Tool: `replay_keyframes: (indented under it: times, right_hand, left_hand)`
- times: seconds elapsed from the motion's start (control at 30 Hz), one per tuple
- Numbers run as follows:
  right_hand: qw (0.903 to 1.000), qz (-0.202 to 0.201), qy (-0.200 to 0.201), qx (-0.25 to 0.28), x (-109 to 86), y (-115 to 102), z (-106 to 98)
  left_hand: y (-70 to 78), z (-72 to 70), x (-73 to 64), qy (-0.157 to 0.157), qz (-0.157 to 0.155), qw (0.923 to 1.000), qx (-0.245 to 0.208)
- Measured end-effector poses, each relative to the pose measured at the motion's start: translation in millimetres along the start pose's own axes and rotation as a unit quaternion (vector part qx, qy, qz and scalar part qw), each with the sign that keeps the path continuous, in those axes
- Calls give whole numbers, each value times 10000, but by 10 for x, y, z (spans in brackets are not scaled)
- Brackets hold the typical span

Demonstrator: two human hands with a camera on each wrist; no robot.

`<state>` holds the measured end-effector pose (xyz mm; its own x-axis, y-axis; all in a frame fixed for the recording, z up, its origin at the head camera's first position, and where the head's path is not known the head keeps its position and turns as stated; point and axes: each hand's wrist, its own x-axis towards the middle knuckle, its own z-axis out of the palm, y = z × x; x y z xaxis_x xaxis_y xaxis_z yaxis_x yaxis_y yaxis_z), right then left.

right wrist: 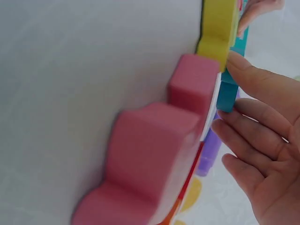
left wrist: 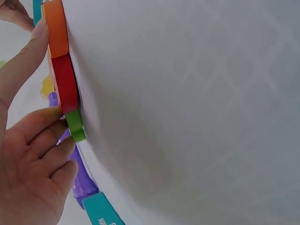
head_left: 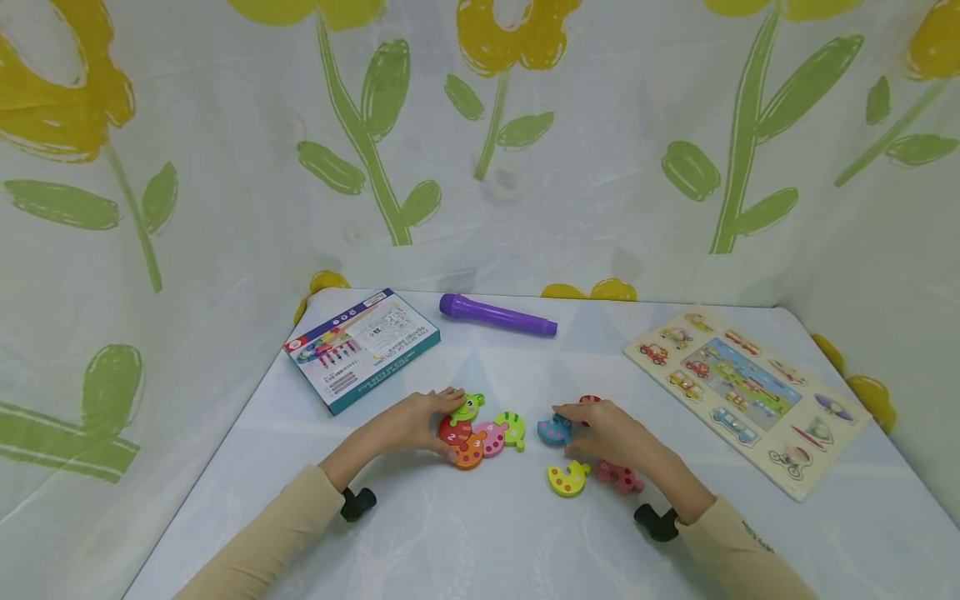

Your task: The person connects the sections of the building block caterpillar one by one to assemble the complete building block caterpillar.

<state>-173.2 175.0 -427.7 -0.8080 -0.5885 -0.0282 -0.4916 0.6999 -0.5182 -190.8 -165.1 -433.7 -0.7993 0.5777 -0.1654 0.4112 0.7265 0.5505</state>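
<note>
Near the middle of the table lie joined caterpillar puzzle pieces: a green head, a red piece, an orange piece, a pink piece and a green striped piece. My left hand holds this group from its left side, thumb at the orange piece, fingertips by the head and red piece. To the right, my right hand pinches a blue puzzle piece between thumb and fingers. A yellow spotted piece and a dark pink piece lie below it. Another red piece is partly hidden behind that hand.
A flat teal-edged box lies at the back left. Beside it is a purple toy microphone. On the right lies a wooden vehicle puzzle board. Flower-printed cloth hangs behind the table.
</note>
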Motion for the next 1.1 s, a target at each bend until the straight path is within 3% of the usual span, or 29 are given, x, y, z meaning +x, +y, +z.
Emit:
replay_keyframes:
  times: [0.17,0.5,1.1]
  right_hand:
    - [9998,-160,-18,-72,-7,-84,-13]
    - [9995,-75,-199,231,33,-218,47]
    - [9993,-156,-313,116,111,-280,144]
  left_hand:
    - [17,0,9,55,-14,10000,58]
    - [57,12,10,124,-144,9997,163]
    - [40,46,5,224,-152,9994,235]
